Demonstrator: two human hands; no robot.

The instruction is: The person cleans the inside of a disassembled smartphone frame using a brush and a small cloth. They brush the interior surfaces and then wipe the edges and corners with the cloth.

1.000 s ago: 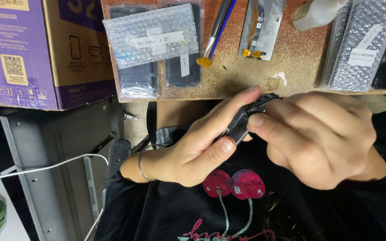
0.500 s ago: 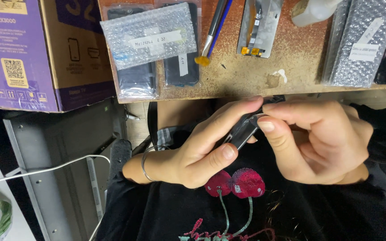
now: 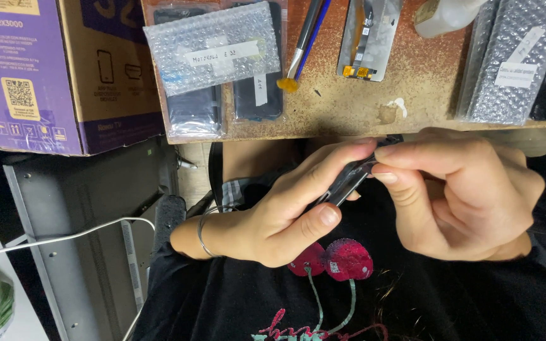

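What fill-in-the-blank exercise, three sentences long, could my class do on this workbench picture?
1. Both hands, the left hand and the right hand, pinch one thin dark ____ part between them.
2. The left wrist wears a thin ____.
3. On the wooden bench, the brush lies to the ____ of the bubble-wrap packet.

Missing words: phone; bangle; right

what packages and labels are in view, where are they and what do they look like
Cardboard box: top left, purple and brown, with a square code sticker.
Bubble-wrap pouch: bench, left of centre, clear, with a white strip label.
Second pouch: top right, clear, with a white label.
Phone screens: under the first pouch, dark, with a white tag.
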